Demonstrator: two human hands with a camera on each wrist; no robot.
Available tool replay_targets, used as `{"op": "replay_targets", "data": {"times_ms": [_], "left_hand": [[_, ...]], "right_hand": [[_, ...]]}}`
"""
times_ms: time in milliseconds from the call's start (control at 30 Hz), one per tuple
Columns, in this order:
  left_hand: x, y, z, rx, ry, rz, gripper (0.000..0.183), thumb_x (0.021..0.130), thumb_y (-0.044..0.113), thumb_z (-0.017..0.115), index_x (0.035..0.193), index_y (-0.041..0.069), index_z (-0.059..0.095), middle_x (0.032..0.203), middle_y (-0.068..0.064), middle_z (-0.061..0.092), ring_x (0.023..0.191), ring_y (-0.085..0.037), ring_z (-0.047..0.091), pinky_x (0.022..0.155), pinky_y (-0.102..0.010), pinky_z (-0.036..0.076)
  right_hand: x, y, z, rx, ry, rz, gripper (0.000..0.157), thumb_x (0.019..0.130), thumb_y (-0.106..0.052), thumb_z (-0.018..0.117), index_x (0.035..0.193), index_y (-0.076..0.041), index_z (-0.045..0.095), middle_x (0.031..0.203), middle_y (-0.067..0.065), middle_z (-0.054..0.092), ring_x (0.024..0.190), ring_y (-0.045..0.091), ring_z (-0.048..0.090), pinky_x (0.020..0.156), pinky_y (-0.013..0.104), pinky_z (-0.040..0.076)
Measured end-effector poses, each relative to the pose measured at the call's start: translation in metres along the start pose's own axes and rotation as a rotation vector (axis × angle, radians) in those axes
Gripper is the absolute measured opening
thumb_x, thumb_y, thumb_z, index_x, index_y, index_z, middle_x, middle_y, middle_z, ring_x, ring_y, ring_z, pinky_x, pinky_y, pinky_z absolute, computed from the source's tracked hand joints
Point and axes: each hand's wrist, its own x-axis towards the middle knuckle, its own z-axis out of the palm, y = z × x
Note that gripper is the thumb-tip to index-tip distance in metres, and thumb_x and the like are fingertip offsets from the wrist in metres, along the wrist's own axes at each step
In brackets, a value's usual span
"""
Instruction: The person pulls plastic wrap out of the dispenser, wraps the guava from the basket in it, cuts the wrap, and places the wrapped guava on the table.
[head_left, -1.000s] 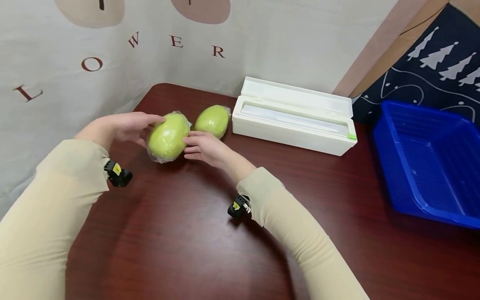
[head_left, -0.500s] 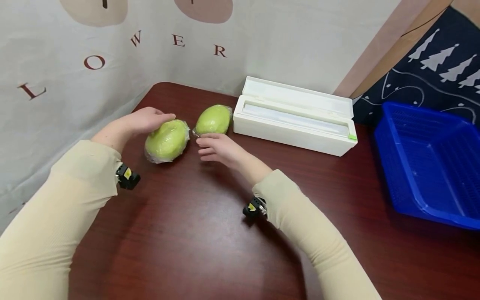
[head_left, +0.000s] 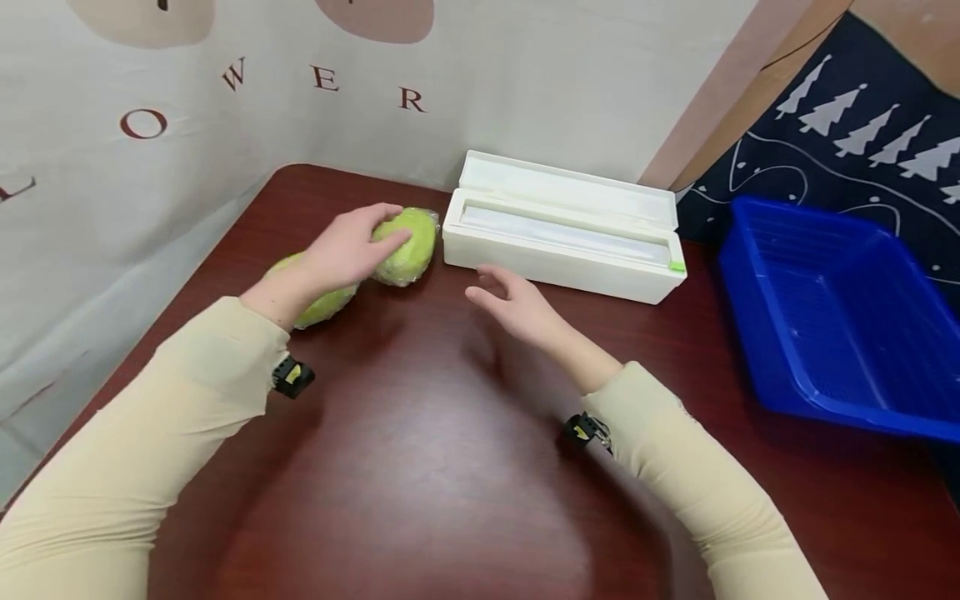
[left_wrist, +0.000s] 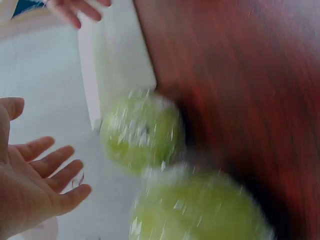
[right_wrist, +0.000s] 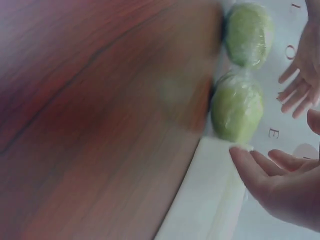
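Observation:
Two green oval fruits in clear plastic film sit near the table's far left corner: a right one (head_left: 417,257) and a left one (head_left: 330,307), partly covered by my left wrist. My left hand (head_left: 341,252) hovers over them with fingers extended, apart from both fruits in the left wrist view. In front of a white cling film dispenser (head_left: 555,268), my right hand (head_left: 523,310) is held with relaxed fingers and nothing in them. The dispenser's lid stands up, showing the film roll (head_left: 562,232) inside.
A blue plastic basket (head_left: 750,333) stands on the right side of the dark red wooden table (head_left: 420,483). Behind the table hangs a pale cloth (head_left: 555,83) with printed letters. A dark cloth with white trees (head_left: 832,112) is at the back right.
Both hands have moved right. My left hand has left the left fruit and passed over toward the right one. My right hand has gone from beside the fruits to before the dispenser.

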Motion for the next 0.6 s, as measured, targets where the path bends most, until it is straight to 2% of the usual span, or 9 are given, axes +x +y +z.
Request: {"op": "replay_targets", "data": {"times_ms": [67,200,300,433,600], "left_hand": [[0.003,0.003,0.011,0.019,0.018,0.061,0.056,0.096,0.032,0.047,0.141,-0.001,0.035,0.144,-0.019,0.039,0.136,-0.035,0.033,0.112,-0.047,0.025],[0.004,0.005,0.031,0.091,0.029,0.153,0.059,0.095,0.03,0.051,0.141,-0.001,0.034,0.146,-0.02,0.037,0.137,-0.036,0.03,0.114,-0.048,0.021],[0.002,0.006,0.042,0.151,0.011,0.191,0.063,0.094,0.034,0.051,0.143,0.0,0.031,0.149,-0.021,0.03,0.139,-0.039,0.023,0.114,-0.052,0.017],[-0.001,0.006,0.052,0.204,-0.003,0.238,0.067,0.093,0.037,0.054,0.145,0.004,0.029,0.151,-0.022,0.024,0.139,-0.043,0.021,0.112,-0.058,0.018],[-0.004,0.007,0.063,0.264,-0.039,0.294,0.072,0.092,0.041,0.055,0.146,0.005,0.026,0.153,-0.021,0.018,0.14,-0.042,0.017,0.111,-0.061,0.016]], "right_hand": [[-0.005,0.006,-0.003,-0.104,0.032,-0.033,0.059,0.094,-0.04,0.051,0.143,-0.01,0.037,0.143,0.01,0.045,0.132,0.023,0.041,0.109,0.039,0.034],[-0.013,0.016,-0.006,-0.242,0.084,-0.084,0.066,0.094,-0.045,0.049,0.146,-0.009,0.03,0.15,0.01,0.034,0.14,0.026,0.027,0.115,0.042,0.023],[-0.017,0.021,-0.007,-0.344,0.132,-0.111,0.068,0.093,-0.048,0.05,0.146,-0.01,0.029,0.151,0.012,0.03,0.14,0.032,0.023,0.114,0.05,0.02],[-0.021,0.026,-0.008,-0.464,0.176,-0.129,0.072,0.091,-0.051,0.051,0.147,-0.013,0.028,0.152,0.014,0.026,0.141,0.036,0.019,0.111,0.06,0.014],[-0.026,0.031,-0.012,-0.546,0.167,-0.103,0.076,0.09,-0.055,0.049,0.149,-0.017,0.022,0.155,0.012,0.019,0.144,0.036,0.009,0.108,0.068,0.004]]}}
